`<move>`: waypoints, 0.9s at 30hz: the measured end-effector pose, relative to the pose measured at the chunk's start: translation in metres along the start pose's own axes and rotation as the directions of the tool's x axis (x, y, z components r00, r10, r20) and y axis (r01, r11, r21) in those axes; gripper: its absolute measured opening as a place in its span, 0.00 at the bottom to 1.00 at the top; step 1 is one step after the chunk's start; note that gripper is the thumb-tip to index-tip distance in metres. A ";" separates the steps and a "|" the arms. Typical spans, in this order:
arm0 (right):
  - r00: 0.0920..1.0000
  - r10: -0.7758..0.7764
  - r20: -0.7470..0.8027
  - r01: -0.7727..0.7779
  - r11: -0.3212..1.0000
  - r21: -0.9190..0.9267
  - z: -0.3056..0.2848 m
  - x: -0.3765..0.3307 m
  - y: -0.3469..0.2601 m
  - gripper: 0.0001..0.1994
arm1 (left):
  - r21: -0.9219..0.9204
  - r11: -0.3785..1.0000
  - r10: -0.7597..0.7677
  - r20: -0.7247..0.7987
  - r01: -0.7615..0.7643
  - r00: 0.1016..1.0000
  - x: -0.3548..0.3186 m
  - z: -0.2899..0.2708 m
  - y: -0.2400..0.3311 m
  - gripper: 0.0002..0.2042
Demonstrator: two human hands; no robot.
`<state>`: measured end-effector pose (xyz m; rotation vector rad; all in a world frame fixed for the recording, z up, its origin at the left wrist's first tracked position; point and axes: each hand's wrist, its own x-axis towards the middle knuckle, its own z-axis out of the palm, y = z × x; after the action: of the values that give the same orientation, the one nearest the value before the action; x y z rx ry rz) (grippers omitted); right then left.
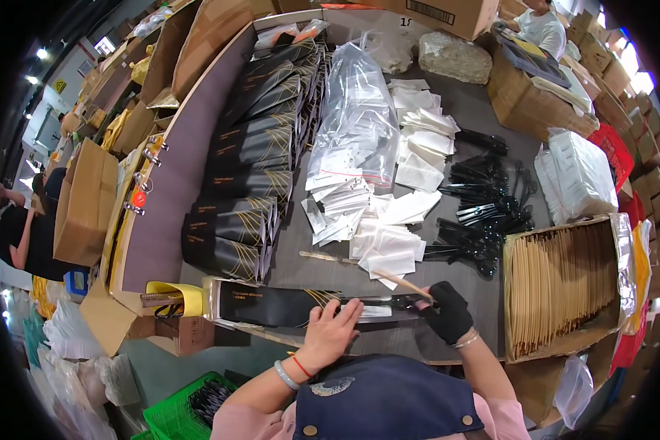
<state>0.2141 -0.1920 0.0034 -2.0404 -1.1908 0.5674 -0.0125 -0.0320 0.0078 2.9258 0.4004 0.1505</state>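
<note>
My left hand (331,331) lies flat, fingers spread, on a long black pouch with gold lines (271,303) at the table's near edge. My right hand (447,313), in a black glove, pinches a wooden chopstick (402,281) and black cutlery at the pouch's open right end. White folded napkins (389,249) lie just beyond the pouch. Black plastic cutlery (484,213) is heaped to their right.
A row of filled black pouches (249,169) lines the table's left side. A clear plastic bag (356,110) lies in the middle. A cardboard box of wooden chopsticks (561,282) stands at the right. A green crate (191,407) sits on the floor. Other people work at the far left and top right.
</note>
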 end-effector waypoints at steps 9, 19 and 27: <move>0.953 -0.218 0.209 0.276 0.909 -0.311 -0.007 -0.004 -0.004 0.18 | -0.197 0.971 -0.139 -0.007 0.135 0.990 0.001 -0.023 -0.033 0.36; 0.959 -0.273 0.076 0.272 0.962 0.018 0.032 0.008 -0.005 0.08 | -0.226 0.974 -0.014 0.002 0.014 1.000 0.028 -0.008 -0.012 0.38; 0.979 -0.202 0.034 0.187 0.948 0.259 0.055 0.013 -0.047 0.14 | -0.188 0.979 0.081 0.014 -0.077 0.997 0.040 -0.003 -0.013 0.34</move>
<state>0.1569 -0.1457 0.0016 -1.6794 -1.2674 0.6523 0.0219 -0.0082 0.0107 2.7555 0.2509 0.1582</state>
